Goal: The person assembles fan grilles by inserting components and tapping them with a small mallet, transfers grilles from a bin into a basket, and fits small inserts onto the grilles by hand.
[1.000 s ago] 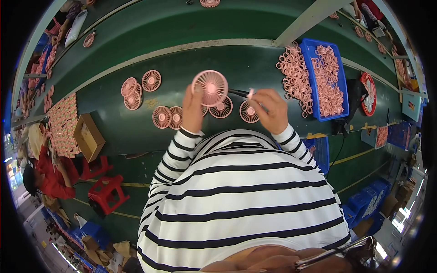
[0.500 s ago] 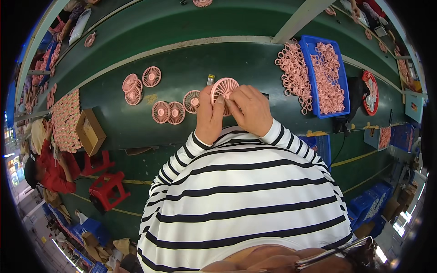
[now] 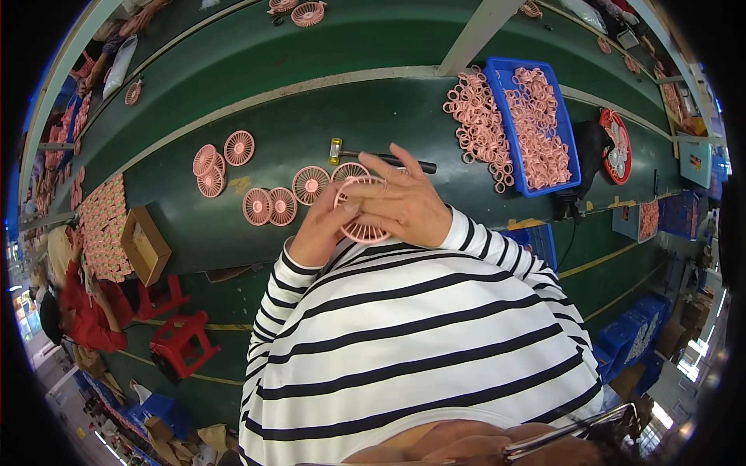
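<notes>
Pink fan grille point(image 3: 360, 234), round, spoked: one piece, in hand above the bench's point(image 3: 435, 116) near edge.
Handling, as judged: light, thin plastic, fairly stiff at the rim; spokes likely to bend or snap if squeezed, smooth surface apt to slip; best taken by the outer rim, clear of the spokes. Left grip point(image 3: 315, 231): closed on the grille's left rim, thumb over the face. Right grip point(image 3: 416, 206): fingers splayed, one raised clear, others lying across the face; thumb hidden, so whether it clasps or only touches cannot be told. Adjacent: hammer point(image 3: 423, 166) lying beyond the hands, between them and the bench's far edge; loose grilles point(image 3: 311, 185) lying flat, from beside the hands toward the bench's left end.
</notes>
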`<state>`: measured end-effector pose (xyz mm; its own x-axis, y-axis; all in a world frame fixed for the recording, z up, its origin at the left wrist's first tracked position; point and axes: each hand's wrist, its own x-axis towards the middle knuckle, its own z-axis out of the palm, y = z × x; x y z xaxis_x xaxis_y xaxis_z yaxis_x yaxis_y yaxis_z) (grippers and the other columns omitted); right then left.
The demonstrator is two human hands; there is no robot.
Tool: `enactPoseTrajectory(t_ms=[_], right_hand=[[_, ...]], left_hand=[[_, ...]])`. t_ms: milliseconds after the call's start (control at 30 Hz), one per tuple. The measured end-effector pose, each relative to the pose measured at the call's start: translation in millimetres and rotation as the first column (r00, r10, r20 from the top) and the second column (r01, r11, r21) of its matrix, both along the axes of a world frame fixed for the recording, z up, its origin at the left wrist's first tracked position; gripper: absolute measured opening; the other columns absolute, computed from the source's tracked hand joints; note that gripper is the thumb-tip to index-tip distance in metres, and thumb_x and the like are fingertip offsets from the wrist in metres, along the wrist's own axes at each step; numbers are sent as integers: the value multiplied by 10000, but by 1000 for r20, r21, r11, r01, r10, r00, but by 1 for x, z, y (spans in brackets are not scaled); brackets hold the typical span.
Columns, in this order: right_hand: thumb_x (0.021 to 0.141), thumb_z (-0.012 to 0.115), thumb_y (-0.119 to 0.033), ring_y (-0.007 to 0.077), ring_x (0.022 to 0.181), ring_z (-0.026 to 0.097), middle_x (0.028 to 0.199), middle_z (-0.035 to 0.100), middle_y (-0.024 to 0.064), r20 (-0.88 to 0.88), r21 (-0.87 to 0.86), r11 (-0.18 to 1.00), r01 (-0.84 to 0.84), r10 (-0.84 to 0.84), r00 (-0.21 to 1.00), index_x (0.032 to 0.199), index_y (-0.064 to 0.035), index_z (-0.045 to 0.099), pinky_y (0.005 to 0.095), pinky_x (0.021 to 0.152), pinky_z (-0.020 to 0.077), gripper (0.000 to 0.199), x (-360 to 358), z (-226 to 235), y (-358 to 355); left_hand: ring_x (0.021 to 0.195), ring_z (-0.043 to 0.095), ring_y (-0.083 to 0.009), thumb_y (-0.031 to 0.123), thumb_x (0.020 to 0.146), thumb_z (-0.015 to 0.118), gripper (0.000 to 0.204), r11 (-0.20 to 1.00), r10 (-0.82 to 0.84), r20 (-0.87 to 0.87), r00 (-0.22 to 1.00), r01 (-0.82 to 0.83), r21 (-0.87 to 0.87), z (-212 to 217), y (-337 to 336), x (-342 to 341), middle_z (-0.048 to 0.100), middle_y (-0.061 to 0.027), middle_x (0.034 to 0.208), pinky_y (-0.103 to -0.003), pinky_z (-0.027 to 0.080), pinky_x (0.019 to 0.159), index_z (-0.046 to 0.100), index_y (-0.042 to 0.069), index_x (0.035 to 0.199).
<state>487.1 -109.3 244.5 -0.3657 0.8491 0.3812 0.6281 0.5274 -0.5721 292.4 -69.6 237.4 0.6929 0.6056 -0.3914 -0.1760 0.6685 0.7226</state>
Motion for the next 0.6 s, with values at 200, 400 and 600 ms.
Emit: enactPoseTrajectory(t_ms=[200,400,600], right_hand=[[926,593,-210,250,1261,489,1305,573,69,-609,-464,833,-301,-53,791,1186,-96,642,377,1052,369,288,15,-44,15],[859,611,-340,374,994,593,1087,599,201,353,-112,609,786,-715,604,1117,-53,588,452,833,494,387,121,-182,41],[847,569,-195,359,887,601,972,598,153,563,28,523,852,-712,419,979,-115,629,460,755,486,165,178,-216,30]], left_hand=[[1032,566,-154,196,950,572,429,962,84,-114,990,-51,267,-25,1,2,569,-96,1152,-290,461,906,426,-22,1290],[937,618,-378,253,956,522,407,420,870,-442,219,140,897,-90,49,-60,619,-184,1092,-418,488,807,433,68,1308],[889,621,-421,189,938,493,373,557,826,-526,-202,155,816,-175,45,-176,662,-179,1017,-497,496,730,476,130,1306]])
